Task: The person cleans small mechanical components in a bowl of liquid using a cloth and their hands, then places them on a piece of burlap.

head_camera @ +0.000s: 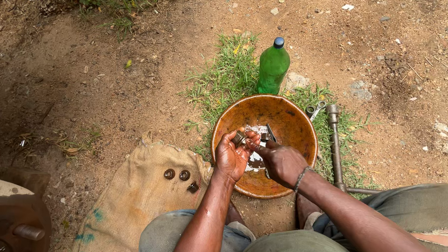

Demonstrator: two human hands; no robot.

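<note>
Brown, dry earth makes up the ground [111,77] of this outdoor spot, scattered with pebbles and broken by patches of grass [225,76]. A burlap sack [132,202] lies spread on the dirt at the person's left knee, and three dark wheel nuts [181,178] rest on it, well apart from the hands. A round, rust-brown bowl [289,118] sits on the ground just ahead of the knees, with a shallow pool of pale liquid at its bottom. Behind the bowl a green plastic bottle [273,67] with a dark cap stands upright in the grass. To the right of the bowl lie a cross-shaped lug wrench [335,145] and a small spanner [315,110]. At the lower left edge, part of a rusty wheel hub [12,223] with a threaded stud shows.

Both hands meet over the near side of the bowl. The left hand [231,158] is turned palm up, its grip curled closed around a small metal nut [240,138] held at the fingertips. The right hand [281,162] is half closed, its fingers reaching across to touch the left fingertips and the nut; whether it holds anything of its own cannot be told. A braided band circles the right wrist.
</note>
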